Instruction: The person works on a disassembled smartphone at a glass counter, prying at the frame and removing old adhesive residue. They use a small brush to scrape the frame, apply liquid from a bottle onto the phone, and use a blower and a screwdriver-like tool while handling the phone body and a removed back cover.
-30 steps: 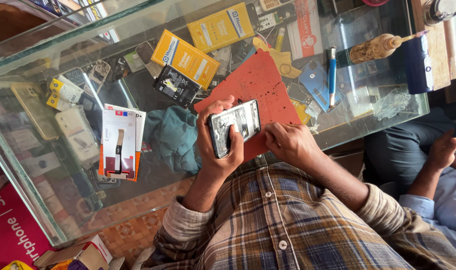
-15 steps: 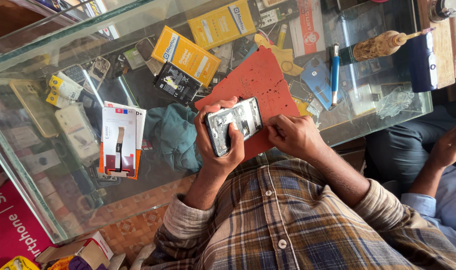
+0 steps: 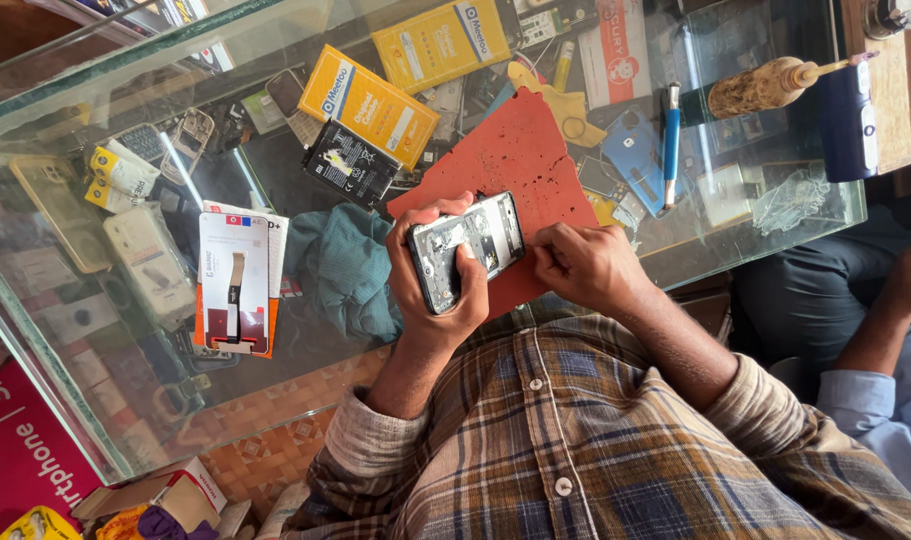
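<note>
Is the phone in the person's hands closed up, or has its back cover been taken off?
Opened: the phone, gripped in the left hand, shows bare internal parts instead of a cover; the right hand touches its edge.

An opened phone (image 3: 468, 248), back cover off and inner boards showing, is held tilted just above the red mat (image 3: 521, 165).

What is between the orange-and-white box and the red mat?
A crumpled teal cloth lies on the glass between the orange-and-white box and the red mat, seen from the head view.
</note>
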The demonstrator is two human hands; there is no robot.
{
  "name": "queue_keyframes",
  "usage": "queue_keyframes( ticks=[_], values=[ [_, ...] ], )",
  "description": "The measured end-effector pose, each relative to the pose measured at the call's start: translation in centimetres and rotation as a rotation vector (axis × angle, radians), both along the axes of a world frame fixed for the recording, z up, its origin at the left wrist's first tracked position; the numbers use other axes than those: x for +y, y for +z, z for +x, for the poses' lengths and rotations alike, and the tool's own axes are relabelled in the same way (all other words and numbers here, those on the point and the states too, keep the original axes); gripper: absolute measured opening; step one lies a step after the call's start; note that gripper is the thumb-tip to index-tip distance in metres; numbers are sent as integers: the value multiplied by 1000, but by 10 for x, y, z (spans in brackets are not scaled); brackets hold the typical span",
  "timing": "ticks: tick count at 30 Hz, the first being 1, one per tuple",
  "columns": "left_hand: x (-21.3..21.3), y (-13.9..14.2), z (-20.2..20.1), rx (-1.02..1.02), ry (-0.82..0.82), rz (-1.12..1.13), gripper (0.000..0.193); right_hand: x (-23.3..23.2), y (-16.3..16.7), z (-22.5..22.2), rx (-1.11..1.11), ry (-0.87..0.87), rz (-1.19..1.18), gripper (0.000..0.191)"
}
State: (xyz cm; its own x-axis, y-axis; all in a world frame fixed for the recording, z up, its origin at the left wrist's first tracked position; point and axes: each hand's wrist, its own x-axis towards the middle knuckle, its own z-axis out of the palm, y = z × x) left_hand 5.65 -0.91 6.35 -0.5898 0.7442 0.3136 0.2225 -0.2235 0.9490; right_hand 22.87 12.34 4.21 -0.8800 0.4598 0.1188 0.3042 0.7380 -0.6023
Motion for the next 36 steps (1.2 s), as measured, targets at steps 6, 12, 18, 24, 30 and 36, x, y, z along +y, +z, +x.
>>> queue_keyframes(
  ticks=[6,12,18,24,30,36],
  values=[
    [0,0,1,-23,16,-13,51,1,1,1,14,16,15,15],
    [0,1,0,-13,11,-5,52,2,2,0,80,35,-6,14],
    [2,4,-1,31,8,-18,51,2,4,-1,16,47,44,14],
    [4,8,0,36,40,-43,47,20,1,-19,-10,43,115,14],
    [8,10,-6,-49,35,-56,47,42,-7,-41,103,70,206,12],
    [10,8,-9,-174,31,-16,48,43,-6,-42,157,157,290,13]
  ],
)
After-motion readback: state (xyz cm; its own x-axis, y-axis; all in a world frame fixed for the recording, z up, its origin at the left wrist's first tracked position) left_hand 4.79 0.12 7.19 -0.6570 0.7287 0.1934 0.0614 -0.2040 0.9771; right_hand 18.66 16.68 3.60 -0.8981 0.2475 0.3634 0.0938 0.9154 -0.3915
